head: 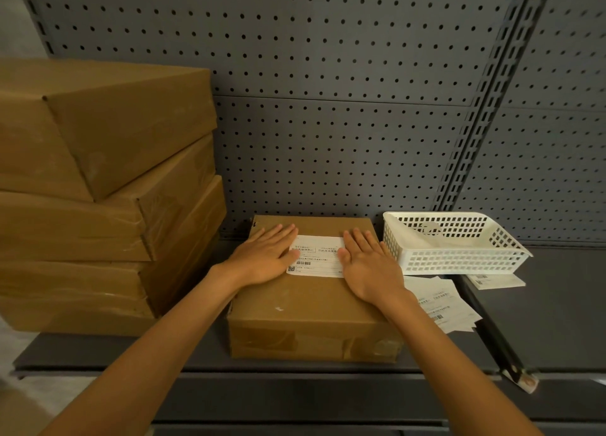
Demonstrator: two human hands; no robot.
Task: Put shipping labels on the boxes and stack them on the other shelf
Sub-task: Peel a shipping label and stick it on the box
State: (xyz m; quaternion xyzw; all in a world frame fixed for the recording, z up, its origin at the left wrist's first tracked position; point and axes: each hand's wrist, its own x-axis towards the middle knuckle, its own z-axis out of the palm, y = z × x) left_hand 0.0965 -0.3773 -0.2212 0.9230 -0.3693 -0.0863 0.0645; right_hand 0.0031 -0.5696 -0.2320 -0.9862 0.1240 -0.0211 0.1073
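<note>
A brown cardboard box (308, 307) lies flat on the dark shelf (554, 307) in the middle of the head view. A white shipping label (317, 255) sits on the far half of its top. My left hand (267, 258) lies flat, palm down, on the label's left end. My right hand (369, 265) lies flat on its right end. Both hands have the fingers stretched out and hold nothing. To the left stands a stack (98, 186) of several brown boxes, the top one turned askew.
A white plastic basket (455, 255) with a paper sheet in it stands right of the box. Loose labels (442, 301) lie on the shelf in front of it. A grey pegboard wall (328, 107) closes the back. An upright post (472, 130) divides the shelf bays.
</note>
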